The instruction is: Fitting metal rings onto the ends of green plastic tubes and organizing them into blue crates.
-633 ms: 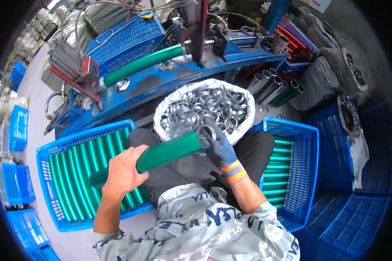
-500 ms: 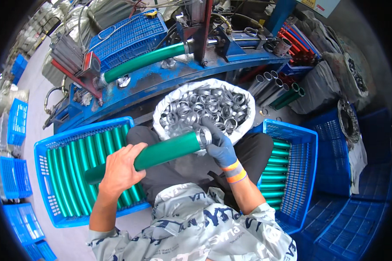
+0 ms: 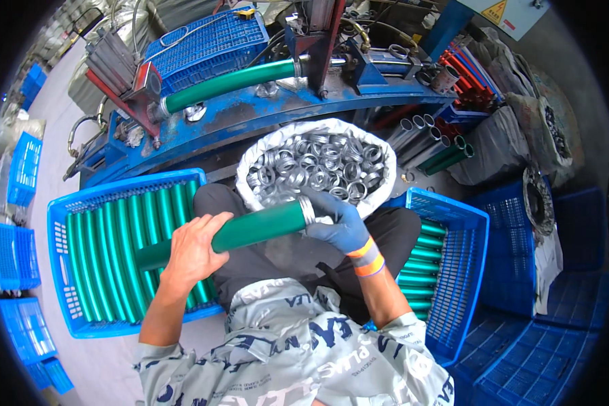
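A green metal tube lies across my lap, slanting up to the right. My bare left hand wraps around it near its left part. At the tube's right end sits a silver threaded ring; my right hand, in a blue-grey glove, is closed on that ring, its fingers partly hiding it. Just beyond stands a white sack filled with many loose silver rings.
A blue crate of green tubes stands at left, another blue crate of tubes at right. Across the back runs a blue machine bench with a green tube clamped in it. Silver tubes lean beside the sack.
The ring now sits closer against the tube's end, and my right hand has moved slightly left and turned over it. My left hand keeps its grip on the tube. The view has shifted slightly.
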The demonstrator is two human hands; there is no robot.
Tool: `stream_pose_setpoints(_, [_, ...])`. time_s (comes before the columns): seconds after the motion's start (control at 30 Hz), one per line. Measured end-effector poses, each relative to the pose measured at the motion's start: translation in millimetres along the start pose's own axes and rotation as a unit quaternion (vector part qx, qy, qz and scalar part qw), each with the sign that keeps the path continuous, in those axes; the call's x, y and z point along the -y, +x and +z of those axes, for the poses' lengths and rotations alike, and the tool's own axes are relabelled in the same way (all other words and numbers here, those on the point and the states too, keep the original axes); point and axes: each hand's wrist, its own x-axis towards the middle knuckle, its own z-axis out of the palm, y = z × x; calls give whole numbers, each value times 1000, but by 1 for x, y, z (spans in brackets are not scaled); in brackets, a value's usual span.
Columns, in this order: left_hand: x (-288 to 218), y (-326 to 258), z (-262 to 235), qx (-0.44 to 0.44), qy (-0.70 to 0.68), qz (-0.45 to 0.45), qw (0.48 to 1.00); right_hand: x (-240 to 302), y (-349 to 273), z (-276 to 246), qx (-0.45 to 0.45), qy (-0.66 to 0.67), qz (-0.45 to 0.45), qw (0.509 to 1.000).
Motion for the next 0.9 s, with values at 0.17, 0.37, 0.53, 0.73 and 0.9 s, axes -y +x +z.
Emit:
stream_pose_setpoints(0.17, [-10,-11,0,-48,-144,-29,988,-50,18,-68,-182,3,50,982])
stream_pose_setpoints(0.37, [-10,-3,-14,-38,-280,-24,959,-162,6,-103,-40,-734,166,657])
stream_pose_setpoints(0.53, [6,-19,-10,-289,-547,-42,784,-125,15,-84,-177,-295,222,912])
stream_pose_setpoints(0.73, [11,-26,40,-287,-800,-144,507,-43,-20,-2,-118,429,25,895])
stream_pose_setpoints(0.9, [-17,-17,69,-280,-802,-200,488,-20,-23,18,-128,373,-23,919])
